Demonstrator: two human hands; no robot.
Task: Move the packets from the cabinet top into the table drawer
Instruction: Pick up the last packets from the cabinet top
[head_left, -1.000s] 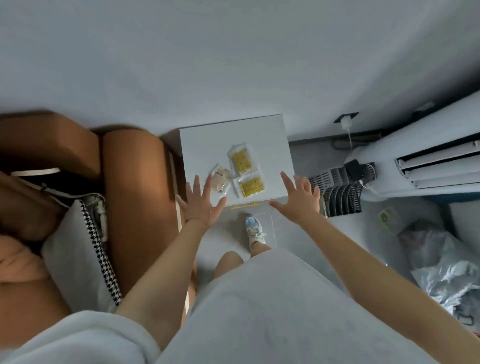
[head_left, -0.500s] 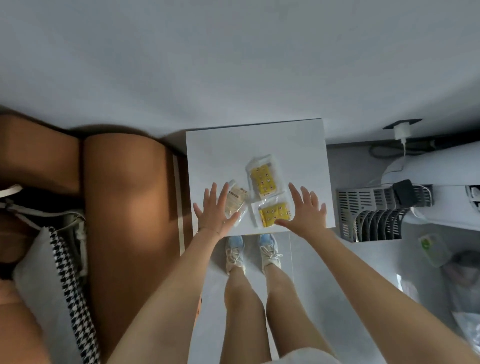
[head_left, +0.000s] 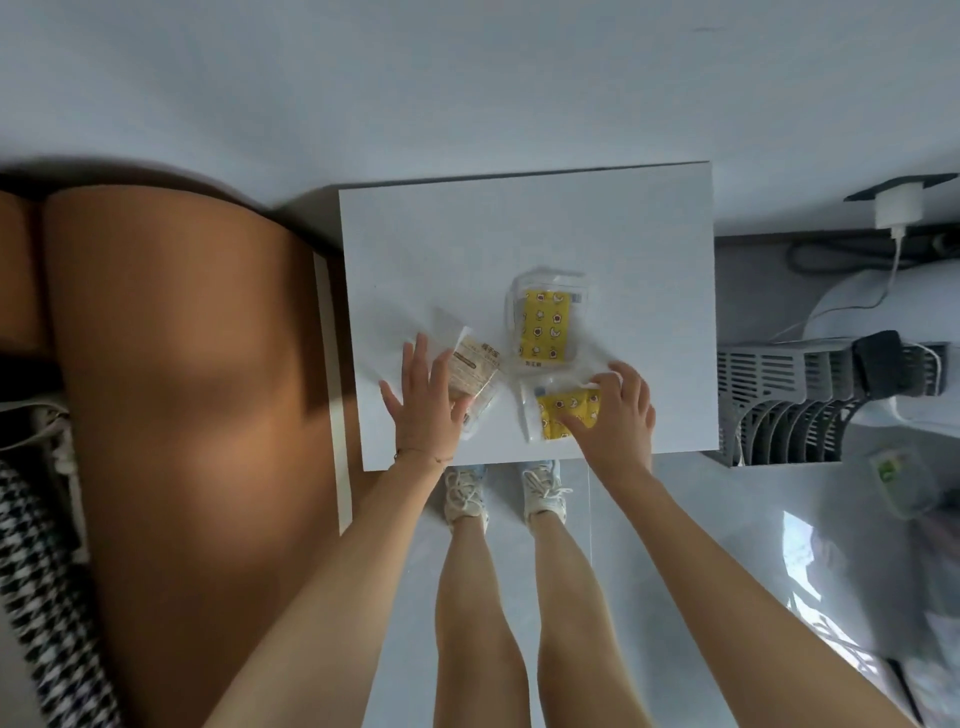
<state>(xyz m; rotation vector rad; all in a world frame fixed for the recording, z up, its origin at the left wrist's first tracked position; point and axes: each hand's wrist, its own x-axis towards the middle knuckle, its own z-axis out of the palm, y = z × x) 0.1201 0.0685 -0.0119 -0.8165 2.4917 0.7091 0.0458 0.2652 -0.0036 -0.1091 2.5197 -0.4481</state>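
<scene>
1. clear plastic, crinkled and glossy, wraps the beige packet (head_left: 477, 371). the left hand (head_left: 431, 402) lies flat on its near half, fingers straight and spread, thumb on the wrapper, gripping nothing.
2. the right hand (head_left: 621, 418) grasps the near yellow packet (head_left: 563, 410). its fingers curl over the far right edge and the thumb presses the near corner. the packet's right part is hidden under the palm.
3. the far yellow packet (head_left: 544, 322), a rectangle with small printed figures inside a clear sleeve, lies untouched just beyond both hands. its print is too small to read.
4. all three packets rest on the cabinet top (head_left: 519, 234), a smooth matte white slab set against the wall.
5. below its front edge stand two pale laced sneakers (head_left: 462, 496), their toes meeting that edge.
6. to the left is a rounded brown leather seat (head_left: 182, 364), cut off by the picture's edge, with a black-and-white houndstooth cushion (head_left: 41, 597) partly out of view.
7. to the right are a grey slatted plastic rack (head_left: 779, 405) and a white charger (head_left: 901, 208) in a wall socket. things farther right are blurred.
</scene>
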